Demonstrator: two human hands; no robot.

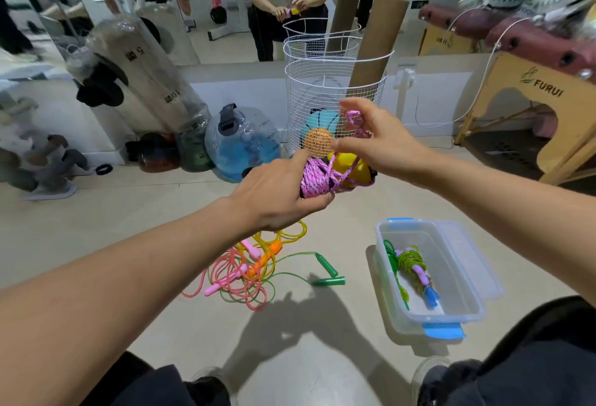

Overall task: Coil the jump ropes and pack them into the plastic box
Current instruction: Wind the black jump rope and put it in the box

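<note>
My left hand grips a coiled pink braided jump rope with yellow handles, held up in front of me. My right hand pinches the rope's loose pink end above the bundle, with a strand running down across the coil. On the floor at the right stands the clear plastic box with blue clips; a coiled green rope with a purple handle lies inside. A tangle of pink, yellow and green ropes lies on the floor below my left hand.
A white wire basket with balls and cardboard tubes stands just behind my hands. A blue water jug and weights lean on the mirrored wall at the left. A wooden stand is at the right. My knees and shoes fill the bottom edge.
</note>
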